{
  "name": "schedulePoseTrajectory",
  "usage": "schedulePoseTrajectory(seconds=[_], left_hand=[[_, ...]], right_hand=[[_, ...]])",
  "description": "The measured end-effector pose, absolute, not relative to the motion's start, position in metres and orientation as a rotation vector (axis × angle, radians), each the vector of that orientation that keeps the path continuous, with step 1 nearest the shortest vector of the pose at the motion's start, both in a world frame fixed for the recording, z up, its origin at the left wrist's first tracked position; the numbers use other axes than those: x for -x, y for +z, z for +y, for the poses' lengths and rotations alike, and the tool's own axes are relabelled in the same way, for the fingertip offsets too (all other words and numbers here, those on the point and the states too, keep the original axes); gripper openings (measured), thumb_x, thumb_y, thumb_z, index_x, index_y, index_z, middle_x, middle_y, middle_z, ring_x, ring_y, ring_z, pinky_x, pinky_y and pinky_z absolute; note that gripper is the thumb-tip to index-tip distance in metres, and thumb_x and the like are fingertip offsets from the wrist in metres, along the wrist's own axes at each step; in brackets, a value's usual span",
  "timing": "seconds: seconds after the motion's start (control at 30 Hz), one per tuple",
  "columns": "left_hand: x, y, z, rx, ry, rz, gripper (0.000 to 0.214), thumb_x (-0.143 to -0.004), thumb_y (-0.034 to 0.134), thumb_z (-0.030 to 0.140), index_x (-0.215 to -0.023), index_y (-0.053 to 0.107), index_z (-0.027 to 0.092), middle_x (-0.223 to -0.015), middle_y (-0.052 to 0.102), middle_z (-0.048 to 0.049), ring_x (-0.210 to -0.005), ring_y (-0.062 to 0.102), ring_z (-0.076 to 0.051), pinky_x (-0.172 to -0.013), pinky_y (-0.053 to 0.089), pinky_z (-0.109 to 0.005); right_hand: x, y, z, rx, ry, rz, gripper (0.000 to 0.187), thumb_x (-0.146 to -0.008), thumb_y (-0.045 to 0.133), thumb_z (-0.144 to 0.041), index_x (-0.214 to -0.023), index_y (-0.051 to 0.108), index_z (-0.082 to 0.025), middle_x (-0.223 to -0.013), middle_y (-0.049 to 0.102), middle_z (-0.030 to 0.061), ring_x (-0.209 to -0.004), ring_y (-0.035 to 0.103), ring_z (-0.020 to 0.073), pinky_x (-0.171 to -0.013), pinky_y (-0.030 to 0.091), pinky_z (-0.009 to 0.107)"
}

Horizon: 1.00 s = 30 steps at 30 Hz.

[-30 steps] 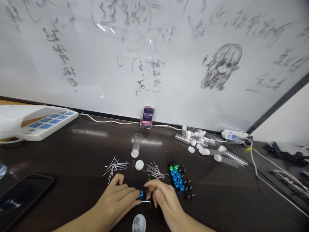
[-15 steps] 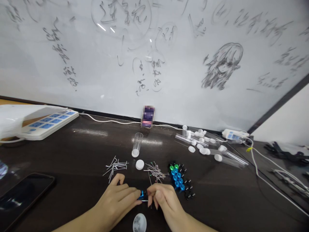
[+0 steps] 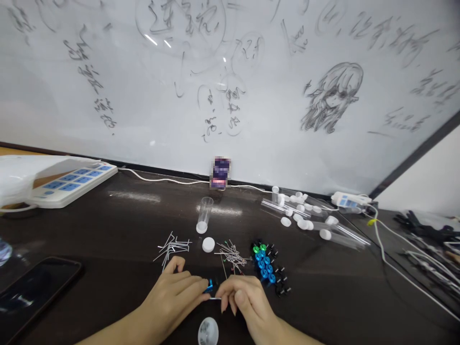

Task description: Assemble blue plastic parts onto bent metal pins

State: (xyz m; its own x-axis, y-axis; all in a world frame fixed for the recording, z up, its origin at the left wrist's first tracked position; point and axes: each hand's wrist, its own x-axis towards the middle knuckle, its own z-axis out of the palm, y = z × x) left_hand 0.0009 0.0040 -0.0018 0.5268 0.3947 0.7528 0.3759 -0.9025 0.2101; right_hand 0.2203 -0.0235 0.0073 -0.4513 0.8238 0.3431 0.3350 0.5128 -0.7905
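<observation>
My left hand (image 3: 176, 294) is closed, palm down, its fingertips and thumb on a small shiny blue piece (image 3: 209, 286) at the middle front of the table. A thin silver rod (image 3: 214, 298) shows just below this piece, between the two hands. My right hand (image 3: 244, 299) is bent inward with its fingers curled together beside the dark end of the blue piece; what lies under those fingertips is hidden. Bent metal rods (image 3: 176, 247) lie beyond my left hand. Thin metal pins (image 3: 232, 254) are piled beyond my right hand.
Rows of blue, green and black knobs (image 3: 265, 266) sit to the right. A white cap (image 3: 208, 245) and a clear tube (image 3: 205, 215) are ahead, a round white container (image 3: 208, 330) in front. More tubes (image 3: 343, 234) lie back right; a phone (image 3: 39, 297) and power strip (image 3: 75, 184) are left.
My right hand has shifted slightly, its fingers lower and curled over the dark end of the piece. The blue piece has tilted a little; my left hand stays nearly still.
</observation>
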Motion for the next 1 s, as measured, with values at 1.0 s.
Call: schedulePoseTrajectory(seconds=[1.0], left_hand=[[-0.0006,0.0010,0.0009,-2.751,1.293,0.607,0.014,-0.090,0.057,0.010,-0.103,0.061,0.015,-0.080,0.074,-0.0023,-0.058,0.061,-0.013,-0.071,0.038,-0.033]], right_hand=[[-0.2218,0.0072,-0.0205,0.862,0.799,-1.965,0.042,-0.102,0.033,-0.039,-0.118,0.067,-0.020,-0.074,0.060,0.0043,-0.068,0.057,0.0160,-0.067,0.045,0.028]])
